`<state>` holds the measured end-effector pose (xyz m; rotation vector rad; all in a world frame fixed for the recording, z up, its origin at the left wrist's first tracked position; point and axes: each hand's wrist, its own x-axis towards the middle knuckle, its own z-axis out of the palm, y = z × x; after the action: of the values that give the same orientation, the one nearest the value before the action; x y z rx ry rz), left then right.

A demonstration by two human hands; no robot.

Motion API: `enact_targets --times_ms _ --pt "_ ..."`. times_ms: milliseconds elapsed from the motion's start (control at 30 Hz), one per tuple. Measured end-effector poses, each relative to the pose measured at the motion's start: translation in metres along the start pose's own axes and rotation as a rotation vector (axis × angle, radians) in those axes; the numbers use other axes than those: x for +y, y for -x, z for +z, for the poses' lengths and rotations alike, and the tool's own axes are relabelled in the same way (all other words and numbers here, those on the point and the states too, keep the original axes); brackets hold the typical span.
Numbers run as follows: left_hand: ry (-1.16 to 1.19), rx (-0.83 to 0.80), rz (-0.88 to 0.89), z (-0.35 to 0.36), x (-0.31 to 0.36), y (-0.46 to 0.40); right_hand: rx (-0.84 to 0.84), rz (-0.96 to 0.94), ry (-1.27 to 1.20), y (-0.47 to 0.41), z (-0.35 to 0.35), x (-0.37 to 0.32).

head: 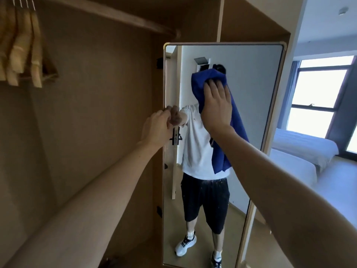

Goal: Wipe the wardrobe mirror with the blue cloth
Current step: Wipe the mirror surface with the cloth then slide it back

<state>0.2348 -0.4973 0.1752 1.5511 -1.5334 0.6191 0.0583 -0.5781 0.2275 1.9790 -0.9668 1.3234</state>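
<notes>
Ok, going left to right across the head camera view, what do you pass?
Wooden hangers → left hand gripping the mirror's left edge → right hand pressing the blue cloth to the mirror → bed → window.

Both forearms are bare, no sleeves reaching them. The mirror's reflection shows a plain white short-sleeved T-shirt (195,144) with a small chest mark, dark knee-length shorts (204,200), white socks and white lace-up trainers (184,246).

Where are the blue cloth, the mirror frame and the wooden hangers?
blue cloth (234,120), head view, hanging middle part.
mirror frame (222,43), head view, top edge.
wooden hangers (21,49), head view, bodies at upper left.
</notes>
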Motion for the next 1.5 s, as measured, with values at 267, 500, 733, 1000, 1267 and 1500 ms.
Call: enact_targets --times_ms 267,500,733,1000,1267,1500 --pt "0.027 -0.004 -0.056 0.003 -0.016 0.016 -0.392 -0.289 0.13 0.125 0.043 -0.044" --pt "0.041 -0.063 -0.071 0.008 -0.023 0.03 -0.575 -0.387 0.22 0.16 0.056 -0.039" --pt "0.063 -0.033 -0.053 0.004 -0.018 0.019 -0.349 -0.268 0.195 0.096 0.031 -0.023" --pt "0.131 -0.025 0.013 0.01 -0.011 0.011 -0.041 -0.217 0.141 0.042 -0.004 0.01" --pt "0.096 -0.06 0.018 0.016 -0.003 0.016 -0.073 -0.255 0.172 0.067 -0.002 0.02" --pt "0.077 -0.088 0.028 0.016 0.011 0.021 -0.203 -0.151 0.288 0.127 -0.003 0.03"
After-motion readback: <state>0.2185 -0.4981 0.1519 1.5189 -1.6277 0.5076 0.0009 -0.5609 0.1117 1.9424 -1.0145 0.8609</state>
